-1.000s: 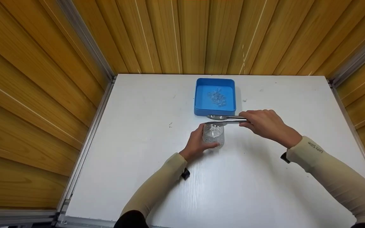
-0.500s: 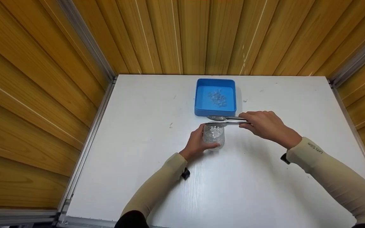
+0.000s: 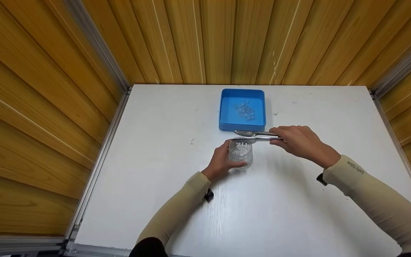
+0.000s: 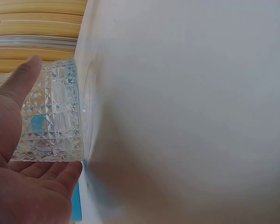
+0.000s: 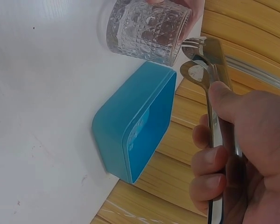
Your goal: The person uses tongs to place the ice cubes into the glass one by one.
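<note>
Right hand (image 3: 296, 142) grips cutlery (image 5: 216, 133) just above the glass (image 3: 242, 157), which the left hand (image 3: 222, 160) holds; I reckon a slack grip could drop it and chip the glass.

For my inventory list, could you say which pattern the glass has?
The glass is clear, with a crisscross pattern of lines; the left wrist view shows it best.

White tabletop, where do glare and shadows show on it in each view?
Head: pale sheen on the white tabletop between the sleeves, soft shadow near the right one; left wrist: blurry dark shadow beside the glass; right wrist: faint shadow beside the blue box.
</note>
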### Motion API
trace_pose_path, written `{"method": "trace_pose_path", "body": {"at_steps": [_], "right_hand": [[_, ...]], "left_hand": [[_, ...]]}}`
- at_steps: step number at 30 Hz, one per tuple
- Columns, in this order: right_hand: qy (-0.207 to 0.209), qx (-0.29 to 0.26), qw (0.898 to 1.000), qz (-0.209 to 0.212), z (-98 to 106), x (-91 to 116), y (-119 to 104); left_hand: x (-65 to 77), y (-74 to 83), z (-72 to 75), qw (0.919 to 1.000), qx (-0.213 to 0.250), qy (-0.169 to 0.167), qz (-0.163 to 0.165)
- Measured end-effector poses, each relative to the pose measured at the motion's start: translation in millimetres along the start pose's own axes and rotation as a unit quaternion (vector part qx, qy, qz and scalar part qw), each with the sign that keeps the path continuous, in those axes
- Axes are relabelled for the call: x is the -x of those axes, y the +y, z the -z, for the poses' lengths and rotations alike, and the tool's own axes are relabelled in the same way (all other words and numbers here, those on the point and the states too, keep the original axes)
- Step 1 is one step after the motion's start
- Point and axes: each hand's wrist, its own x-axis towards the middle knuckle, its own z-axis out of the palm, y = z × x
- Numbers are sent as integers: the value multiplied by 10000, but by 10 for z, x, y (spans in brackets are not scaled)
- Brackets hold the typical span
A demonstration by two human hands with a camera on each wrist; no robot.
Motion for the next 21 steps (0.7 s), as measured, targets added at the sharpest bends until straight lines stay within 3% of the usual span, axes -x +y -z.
{"method": "trace_pose_path", "body": {"at_steps": [8,14,21], "right_hand": [[4,-22,9999,154,58,-3,16],[-225,-11,9996,150,219,-60,40],[-212,107,9996,120,411,-214,132]], "left_hand": [[10,6,21,10000,2,-39,-39],[0,19,31,9999,-35,-101,-21],[-14,53,35,9998,-141,-152,47]]}}
